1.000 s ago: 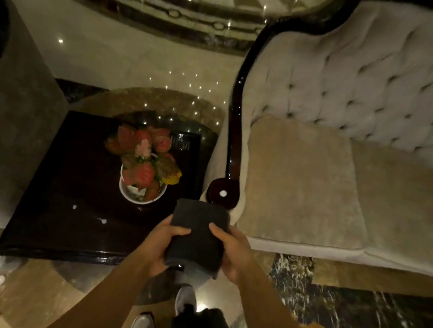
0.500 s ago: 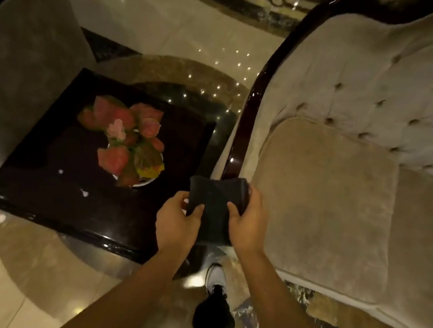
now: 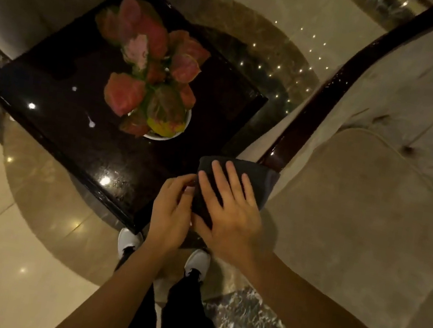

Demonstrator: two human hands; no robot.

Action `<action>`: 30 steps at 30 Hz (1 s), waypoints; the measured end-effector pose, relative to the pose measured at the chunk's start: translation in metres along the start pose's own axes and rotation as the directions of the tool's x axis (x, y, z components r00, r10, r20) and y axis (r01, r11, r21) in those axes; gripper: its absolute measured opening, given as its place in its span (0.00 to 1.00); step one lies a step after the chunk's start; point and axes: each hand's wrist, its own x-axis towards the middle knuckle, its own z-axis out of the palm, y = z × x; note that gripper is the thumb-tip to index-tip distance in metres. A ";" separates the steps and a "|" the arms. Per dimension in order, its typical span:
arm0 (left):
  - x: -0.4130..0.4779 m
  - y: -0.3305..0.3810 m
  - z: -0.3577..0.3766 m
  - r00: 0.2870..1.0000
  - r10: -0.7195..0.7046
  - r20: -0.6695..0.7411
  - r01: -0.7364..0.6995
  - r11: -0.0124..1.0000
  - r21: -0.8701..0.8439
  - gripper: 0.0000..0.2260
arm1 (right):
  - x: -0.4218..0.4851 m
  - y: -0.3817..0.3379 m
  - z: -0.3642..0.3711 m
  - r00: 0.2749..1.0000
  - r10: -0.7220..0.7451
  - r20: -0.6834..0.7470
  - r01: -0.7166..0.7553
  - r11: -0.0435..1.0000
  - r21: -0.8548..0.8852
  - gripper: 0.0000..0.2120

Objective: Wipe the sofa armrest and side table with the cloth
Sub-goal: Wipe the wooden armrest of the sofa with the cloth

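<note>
1. Since half a second ago, the right hand (image 3: 230, 211) has gone from gripping the cloth's edge to lying flat on top of it, and both hands have moved onto the front end of the armrest.
2. Right hand: fingers (image 3: 231, 176) spread and extended, palm down on the cloth (image 3: 261, 178); not curled around anything.
3. Left hand (image 3: 170, 213): touching the right hand on its left side, fingers curled, fingertips at the cloth's left edge. Whether it actually pinches the cloth cannot be told.
4. Cloth: dark, folded, lying under the right hand and showing beyond its fingertips and to their right. It covers the front end of the sofa armrest (image 3: 331, 97), whose dark glossy rail runs away from the hands.
5. Side table (image 3: 55, 115): dark, glossy, just left of the left hand, with its near corner below that hand's wrist in the view.
6. Potted plant (image 3: 150, 74): red-pink leaves in a white pot, standing on the table, beyond and left of the hands, apart from them.
7. Sofa seat cushion (image 3: 357, 214): pale, immediately right of the right hand.
</note>
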 end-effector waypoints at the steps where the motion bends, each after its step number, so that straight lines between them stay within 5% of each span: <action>1: 0.003 -0.006 0.000 0.998 0.046 0.033 -0.045 0.999 -0.027 0.17 | 0.004 0.016 -0.002 0.998 -0.053 0.023 0.054 0.998 -0.030 0.31; 3: 0.008 -0.013 0.000 0.983 0.139 0.122 -0.138 0.990 -0.018 0.24 | 0.014 0.042 -0.008 1.000 0.015 -0.017 -0.016 0.997 -0.069 0.30; 7: 0.016 -0.027 -0.001 0.899 0.193 0.393 -0.233 0.971 0.056 0.36 | 0.008 -0.014 0.012 0.907 0.396 -0.145 -0.396 0.918 0.027 0.28; 10: 0.021 -0.031 -0.001 0.836 0.288 0.467 -0.289 0.955 -0.070 0.47 | -0.005 -0.009 0.015 0.997 0.053 -0.049 -0.054 0.999 -0.009 0.27; 12: 0.020 -0.035 0.003 0.851 0.293 0.436 -0.298 0.953 -0.058 0.50 | -0.005 0.039 0.000 0.989 -0.145 0.009 0.144 0.979 -0.147 0.26; 14: 0.018 -0.034 0.012 0.898 0.207 0.389 -0.231 0.973 0.016 0.55 | 0.000 0.063 -0.010 0.997 0.018 -0.081 -0.031 0.985 -0.170 0.25; 16: 0.014 -0.030 0.017 0.931 0.197 0.306 -0.223 0.973 0.054 0.51 | 0.004 0.032 0.001 0.942 0.294 -0.160 -0.312 0.945 -0.099 0.26; 17: 0.012 -0.028 0.019 0.934 0.233 0.269 -0.246 0.969 0.015 0.44 | 0.002 0.006 0.010 0.938 0.321 -0.132 -0.330 0.942 -0.059 0.27; 20: 0.007 -0.027 0.025 0.955 0.222 0.194 -0.201 0.972 -0.120 0.21 | -0.015 -0.012 0.019 0.999 -0.039 -0.010 0.040 0.999 0.006 0.27; 22: 0.009 -0.031 0.028 0.972 0.169 0.162 -0.167 0.986 -0.031 0.26 | -0.013 0.035 0.004 0.971 -0.238 0.018 0.238 0.967 -0.090 0.26; 23: 0.010 -0.034 0.029 0.970 0.178 0.164 -0.181 0.984 0.005 0.34 | -0.009 0.052 -0.003 0.980 -0.197 0.000 0.196 0.972 -0.130 0.25; 25: 0.012 -0.037 0.029 0.966 0.196 0.170 -0.206 0.977 0.048 0.44 | 0.003 0.055 -0.007 0.988 0.115 -0.099 -0.127 0.984 -0.124 0.25; 27: 0.009 -0.036 0.028 0.969 0.191 0.154 -0.196 0.980 0.019 0.36 | 0.009 0.005 0.007 0.940 0.316 -0.125 -0.326 0.943 -0.062 0.27; 30: 0.001 -0.039 0.029 0.969 0.143 0.199 -0.135 0.989 -0.054 0.23 | -0.010 -0.028 0.019 0.999 0.040 -0.008 -0.040 0.999 -0.012 0.28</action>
